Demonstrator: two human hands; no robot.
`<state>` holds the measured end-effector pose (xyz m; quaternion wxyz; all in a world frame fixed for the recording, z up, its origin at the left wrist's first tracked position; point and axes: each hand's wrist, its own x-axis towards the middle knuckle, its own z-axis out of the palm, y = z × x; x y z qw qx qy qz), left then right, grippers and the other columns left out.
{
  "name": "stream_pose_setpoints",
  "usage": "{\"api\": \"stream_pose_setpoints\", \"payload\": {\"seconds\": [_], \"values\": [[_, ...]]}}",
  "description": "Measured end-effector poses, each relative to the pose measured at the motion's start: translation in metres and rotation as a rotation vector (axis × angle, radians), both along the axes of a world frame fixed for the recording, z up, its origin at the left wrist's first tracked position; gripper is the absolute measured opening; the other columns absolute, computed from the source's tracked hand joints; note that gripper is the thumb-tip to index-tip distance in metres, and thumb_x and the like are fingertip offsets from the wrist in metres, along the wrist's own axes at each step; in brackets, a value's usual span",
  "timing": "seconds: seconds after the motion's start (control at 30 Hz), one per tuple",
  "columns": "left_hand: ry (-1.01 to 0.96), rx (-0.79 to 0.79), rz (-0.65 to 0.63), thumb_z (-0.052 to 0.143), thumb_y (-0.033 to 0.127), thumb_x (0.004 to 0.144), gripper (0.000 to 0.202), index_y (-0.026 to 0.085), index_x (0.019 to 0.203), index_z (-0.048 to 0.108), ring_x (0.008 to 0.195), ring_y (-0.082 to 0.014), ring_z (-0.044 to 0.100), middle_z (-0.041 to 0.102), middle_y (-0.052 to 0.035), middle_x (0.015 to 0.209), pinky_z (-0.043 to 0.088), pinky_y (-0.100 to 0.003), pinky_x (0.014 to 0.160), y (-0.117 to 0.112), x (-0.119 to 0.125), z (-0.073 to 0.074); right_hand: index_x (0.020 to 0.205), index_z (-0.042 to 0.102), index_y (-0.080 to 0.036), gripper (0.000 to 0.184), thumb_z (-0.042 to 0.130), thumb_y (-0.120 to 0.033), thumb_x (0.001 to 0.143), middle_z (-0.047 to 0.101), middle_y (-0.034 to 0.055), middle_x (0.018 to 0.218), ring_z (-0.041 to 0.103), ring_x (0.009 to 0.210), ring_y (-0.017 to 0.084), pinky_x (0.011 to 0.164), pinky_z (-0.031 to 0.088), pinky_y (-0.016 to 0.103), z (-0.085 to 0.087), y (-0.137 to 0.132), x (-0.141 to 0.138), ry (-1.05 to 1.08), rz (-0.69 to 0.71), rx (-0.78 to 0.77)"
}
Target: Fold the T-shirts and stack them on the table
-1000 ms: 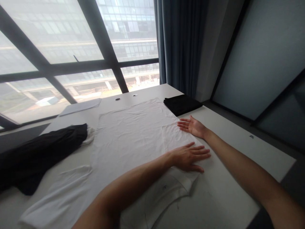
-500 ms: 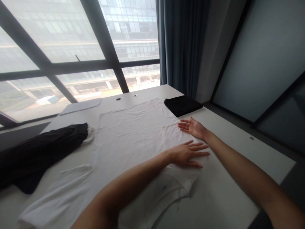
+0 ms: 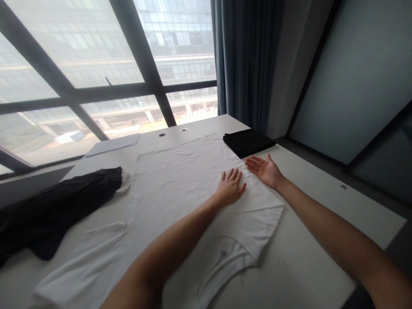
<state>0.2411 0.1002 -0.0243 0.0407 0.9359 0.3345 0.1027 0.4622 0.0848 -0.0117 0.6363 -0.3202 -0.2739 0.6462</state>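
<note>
A white T-shirt (image 3: 174,184) lies spread over the table, its neckline and inner label towards me and its hem at the far end. My left hand (image 3: 230,187) rests palm down on the shirt, near the right sleeve, with its fingers spread. At the shirt's right edge is my right hand (image 3: 264,170), open, palm turned to the left and fingertips by the cloth; whether they touch it I cannot tell. Neither hand holds anything. My left forearm covers part of the shirt's chest.
Folded black cloth (image 3: 247,142) lies at the table's far right. A rumpled dark garment (image 3: 64,206) lies on the left, and a flat white folded cloth (image 3: 112,144) by the window. The white table (image 3: 322,201) ends on the right; a blue curtain (image 3: 247,64) hangs behind.
My left hand has moved left and away from me, off the right sleeve, which now lies in view. My right hand has shifted slightly right, its palm still turned sideways.
</note>
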Motion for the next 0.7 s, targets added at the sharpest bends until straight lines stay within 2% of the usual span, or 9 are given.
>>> {"api": "stream_pose_setpoints", "payload": {"seconds": [0.1,0.2,0.3,0.6,0.7], "values": [[0.001,0.01,-0.003,0.031,0.05,0.104,0.062,0.014,0.154,0.034,0.151,-0.0343,0.02,0.026,-0.0158,0.163,0.015,-0.059,0.12,0.0,0.0,-0.002,0.115,0.067,-0.022,0.071,0.013,-0.066,0.099,0.066,0.0135,0.132,0.058,0.128,0.028,0.106,0.047,0.054,0.007,-0.006,-0.002,-0.008,-0.033,0.058],[-0.006,0.005,-0.013,0.032,0.05,0.104,0.062,0.014,0.155,0.033,0.151,-0.0353,0.021,0.027,-0.0153,0.163,0.015,-0.061,0.119,0.002,0.0,-0.004,0.12,0.065,-0.022,0.074,0.013,-0.069,0.098,0.063,0.015,0.136,0.057,0.128,0.031,0.104,0.045,0.06,0.009,-0.01,-0.005,-0.033,0.123,0.04],[-0.025,-0.009,-0.015,0.033,0.049,0.104,0.063,0.014,0.156,0.031,0.151,-0.0353,0.021,0.028,-0.0149,0.163,0.015,-0.06,0.119,0.004,0.001,-0.006,0.122,0.064,-0.019,0.073,0.015,-0.068,0.099,0.062,0.0183,0.136,0.059,0.126,0.031,0.105,0.045,0.059,0.006,-0.009,-0.008,-0.049,0.225,-0.019],[-0.068,-0.033,-0.013,0.034,0.051,0.103,0.06,0.017,0.152,0.035,0.15,-0.0343,0.023,0.033,-0.0138,0.161,0.016,-0.059,0.12,-0.004,-0.002,0.0,0.128,0.061,-0.014,0.068,0.02,-0.061,0.101,0.055,0.0211,0.144,0.058,0.128,0.03,0.11,0.043,0.054,0.0,-0.008,-0.005,-0.045,0.239,-0.035],[-0.07,-0.059,-0.007,0.031,0.053,0.104,0.06,0.017,0.151,0.037,0.149,-0.0338,0.023,0.033,-0.0137,0.161,0.018,-0.059,0.12,-0.007,-0.002,0.004,0.125,0.065,-0.018,0.067,0.021,-0.062,0.1,0.055,0.0197,0.144,0.056,0.13,0.029,0.114,0.039,0.054,-0.005,-0.007,-0.004,-0.102,0.245,-0.044]]}}
